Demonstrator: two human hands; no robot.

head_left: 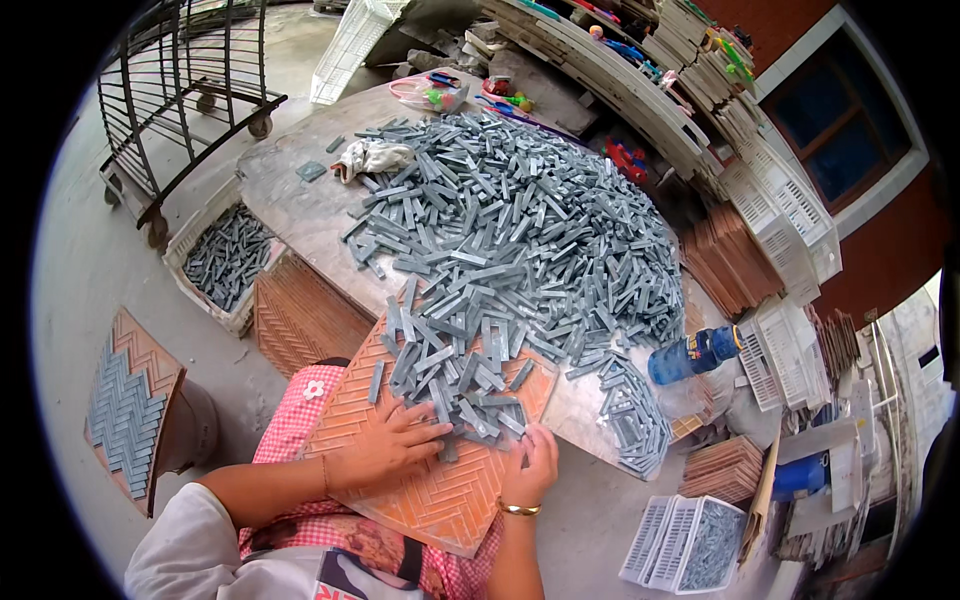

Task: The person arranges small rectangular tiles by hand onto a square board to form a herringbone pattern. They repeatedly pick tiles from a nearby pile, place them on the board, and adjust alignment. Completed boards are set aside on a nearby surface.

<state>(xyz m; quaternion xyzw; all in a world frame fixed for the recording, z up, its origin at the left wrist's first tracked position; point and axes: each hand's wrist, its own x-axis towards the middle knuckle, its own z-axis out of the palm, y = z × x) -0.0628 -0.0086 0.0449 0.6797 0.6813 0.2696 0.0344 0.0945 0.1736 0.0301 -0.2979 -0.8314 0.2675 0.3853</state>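
Observation:
An orange board (440, 500) with a herringbone pattern of grooves rests across my lap. Many small grey tile strips (450, 370) are heaped on its far part, joining a big pile of the same strips (530, 220) on the table. My left hand (400, 440) lies over the board with fingers stretched out, their tips touching the near edge of the heap. My right hand (532, 465), with a gold bangle at the wrist, is at the board's right side. Its fingers are curled together beside the strips; what is between them is hidden.
A second herringbone board (128, 410), partly filled with grey strips, sits at the left. Crates of strips stand at left (185, 245) and lower right (655, 540). A blue bottle (690, 355) is on the table's right, a cloth (372, 158) at its far left. Stacked boards (735, 260) line the right.

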